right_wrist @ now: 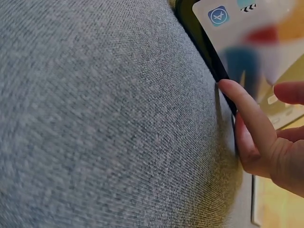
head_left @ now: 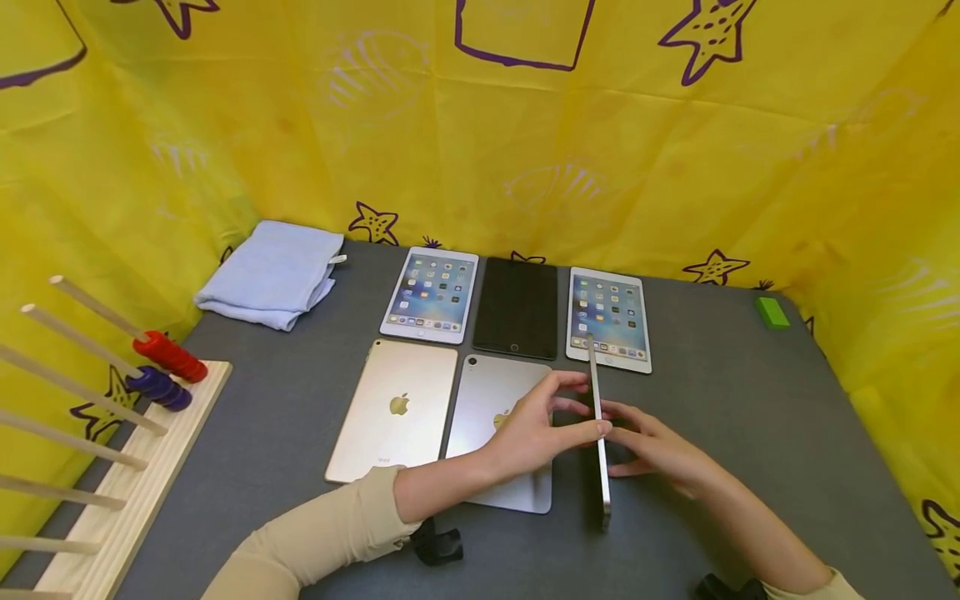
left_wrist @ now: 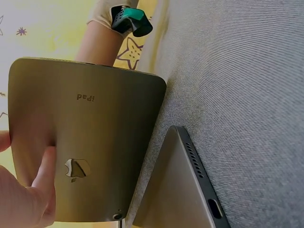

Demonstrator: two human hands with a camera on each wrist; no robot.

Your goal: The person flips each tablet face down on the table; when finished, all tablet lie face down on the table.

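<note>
Tablet (left_wrist: 102, 128) stands on its long edge, nearly upright, between the two hands, with its back facing the left hand and its lit screen facing the right. It is just beside the silver tablet (head_left: 480, 412) on the table (head_left: 750, 400); in the head view its far end overlaps the right white tablet (head_left: 609, 300), so check that gap before any turn. Whether its lower edge touches the table cannot be told. Left hand (head_left: 536, 421): thumb over the upper edge, fingertips against the back, a narrow pinch on the tablet. Right hand (head_left: 656, 454): digits partly bent and spread on the screen side, one tip at the lower edge; the pictures do not show whether it grips or only steadies. The step appears to be controlled handling of the tablet on edge. For best results, support opposite long edges, one hand to each, and apply light, even pressure; the thin body is likely to pivot if one hand releases first. Limit fingertip contact with the screen, which may smear or register touches. If the tablet is to be laid flat, seat the lower edge first, square to the silver tablet, then lower the upper edge slowly and clear the fingers from beneath before the face meets the surface. Caution: a swing to the left could strike the silver tablet; a forward shift could catch the right white tablet.
</note>
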